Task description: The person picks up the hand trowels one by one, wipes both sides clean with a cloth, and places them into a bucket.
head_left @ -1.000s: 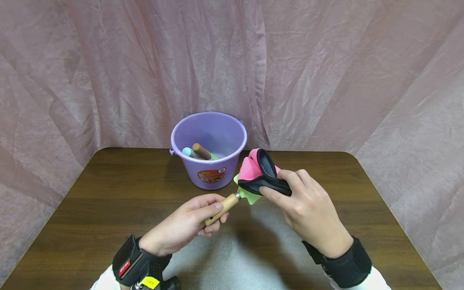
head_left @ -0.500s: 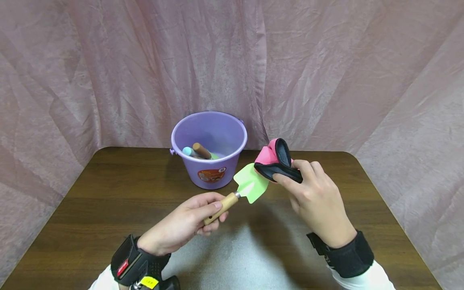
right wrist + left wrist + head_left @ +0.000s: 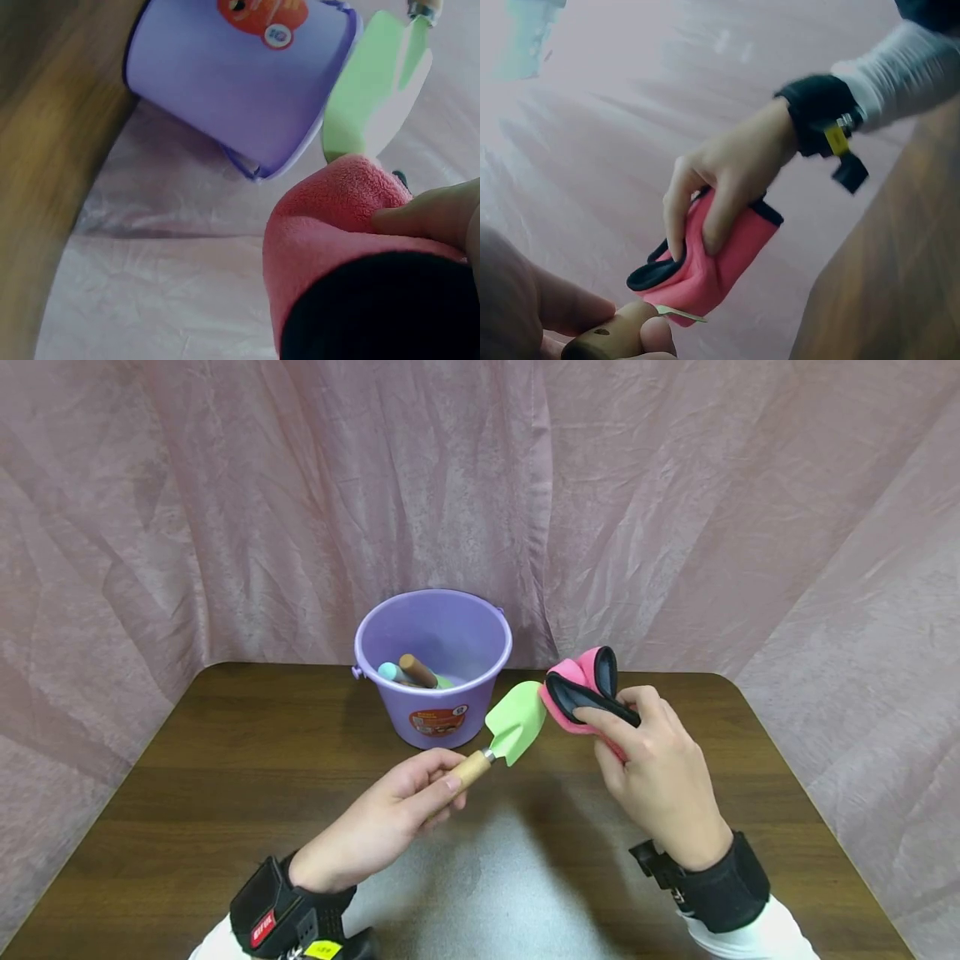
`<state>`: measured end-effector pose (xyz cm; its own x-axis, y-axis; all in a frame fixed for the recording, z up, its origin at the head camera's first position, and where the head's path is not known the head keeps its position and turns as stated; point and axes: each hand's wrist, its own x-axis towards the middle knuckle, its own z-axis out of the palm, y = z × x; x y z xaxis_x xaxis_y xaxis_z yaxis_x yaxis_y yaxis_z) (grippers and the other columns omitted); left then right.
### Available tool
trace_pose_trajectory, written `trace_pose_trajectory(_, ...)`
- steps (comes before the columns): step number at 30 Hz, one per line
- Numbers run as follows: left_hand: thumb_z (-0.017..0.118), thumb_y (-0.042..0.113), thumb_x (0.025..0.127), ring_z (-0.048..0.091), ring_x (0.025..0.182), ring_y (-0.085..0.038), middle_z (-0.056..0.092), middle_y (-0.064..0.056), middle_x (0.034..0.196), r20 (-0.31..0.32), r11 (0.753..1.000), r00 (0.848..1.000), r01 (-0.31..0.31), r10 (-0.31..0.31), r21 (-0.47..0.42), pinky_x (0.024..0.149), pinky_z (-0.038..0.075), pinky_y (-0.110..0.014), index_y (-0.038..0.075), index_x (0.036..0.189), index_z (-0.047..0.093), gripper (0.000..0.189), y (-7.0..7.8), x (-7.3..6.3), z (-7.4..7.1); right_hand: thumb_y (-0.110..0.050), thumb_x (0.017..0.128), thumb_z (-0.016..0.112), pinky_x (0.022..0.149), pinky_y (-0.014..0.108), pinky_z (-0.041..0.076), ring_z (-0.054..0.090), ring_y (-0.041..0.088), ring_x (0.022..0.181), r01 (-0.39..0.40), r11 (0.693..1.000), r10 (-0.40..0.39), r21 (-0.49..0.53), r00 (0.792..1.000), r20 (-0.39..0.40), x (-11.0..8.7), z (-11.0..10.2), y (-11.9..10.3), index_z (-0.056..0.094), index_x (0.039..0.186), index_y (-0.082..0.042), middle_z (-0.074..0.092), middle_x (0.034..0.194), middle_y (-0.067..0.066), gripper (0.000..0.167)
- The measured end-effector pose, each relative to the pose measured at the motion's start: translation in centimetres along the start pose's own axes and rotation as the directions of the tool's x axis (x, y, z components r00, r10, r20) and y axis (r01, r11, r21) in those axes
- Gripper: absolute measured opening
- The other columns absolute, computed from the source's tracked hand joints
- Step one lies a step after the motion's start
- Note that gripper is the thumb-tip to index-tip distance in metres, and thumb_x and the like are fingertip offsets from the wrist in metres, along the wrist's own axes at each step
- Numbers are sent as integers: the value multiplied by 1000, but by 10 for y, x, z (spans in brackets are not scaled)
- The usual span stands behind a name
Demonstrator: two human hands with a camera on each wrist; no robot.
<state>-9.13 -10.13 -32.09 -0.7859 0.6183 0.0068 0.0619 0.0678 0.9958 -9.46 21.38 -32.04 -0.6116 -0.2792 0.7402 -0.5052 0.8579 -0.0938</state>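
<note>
My left hand (image 3: 405,806) grips the wooden handle of a small garden trowel (image 3: 516,720), its light green blade angled up to the right. In the head view my right hand (image 3: 660,777) pinches a folded pink fleecy cloth (image 3: 567,673) with black edging and a dark inner side. The cloth's left edge is right at the blade's tip. Seen from the right wrist, the trowel's blade (image 3: 371,86) reaches the top of the pink cloth (image 3: 330,225). From the left wrist, the blade appears nearly edge-on beneath the cloth (image 3: 731,270).
A purple bucket (image 3: 401,718) with an orange label stands at the back of the wooden table (image 3: 225,760), just behind the trowel. Inside are a brown handle (image 3: 417,671), a light blue one (image 3: 390,672) and something green (image 3: 445,682). A pink curtain (image 3: 337,510) hangs behind.
The right hand has drawn the cloth right and up, off the blade face to its tip, uncovering the green blade. The left hand has turned the trowel so its blade points more upward.
</note>
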Motion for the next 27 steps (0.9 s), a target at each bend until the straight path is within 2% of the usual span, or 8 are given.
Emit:
trace_pose_trajectory(4, 49, 22, 114, 50, 80, -19, 58, -6, 95, -68, 983, 997, -35, 48, 178, 71, 43, -27, 5, 127, 61, 24, -1, 0, 3, 1, 86, 70, 59, 44, 52, 60, 27, 78, -32, 998, 31, 63, 999, 19, 0, 0, -2, 82, 116, -17, 60, 107, 17, 36)
trace_pose_trajectory(8, 50, 19, 113, 57, 91, -21, 62, -4, 100, -108, 953, 988, -79, 114, 291, 82, 46, -30, 6, 128, 61, 23, -3, 1, 4, -3, 88, 71, 53, 35, 46, 55, 20, 69, -37, 994, 32, 102, 998, 50, -1, 0, -7, 82, 116, -17, 59, 106, 14, 33)
trace_pose_trajectory(13, 52, 18, 113, 57, 92, -21, 61, -2, 100, -138, 938, 983, -67, 120, 339, 83, 46, -32, 8, 130, 61, 22, -4, 2, 6, -5, 88, 71, 50, 30, 42, 50, 16, 65, -13, 991, 4, 133, 998, 67, -2, 0, -14, 82, 114, -18, 59, 106, 12, 31)
trace_pose_trajectory(20, 52, 19, 113, 55, 89, -21, 60, -6, 101, -162, 924, 978, -63, 133, 377, 79, 46, -32, 9, 133, 60, 23, -2, 0, 7, -8, 89, 73, 51, 26, 38, 43, 9, 59, 10, 985, -29, 172, 994, 107, -3, -2, -22, 82, 115, -20, 60, 108, 8, 31)
trace_pose_trajectory(27, 53, 19, 113, 58, 94, -20, 61, -4, 102, -177, 915, 972, -74, 155, 397, 83, 47, -33, 11, 134, 60, 24, -1, -1, 7, -6, 88, 70, 54, 24, 40, 46, 8, 62, 33, 977, -62, 211, 989, 135, -4, -6, -29, 82, 116, -20, 61, 108, 4, 33)
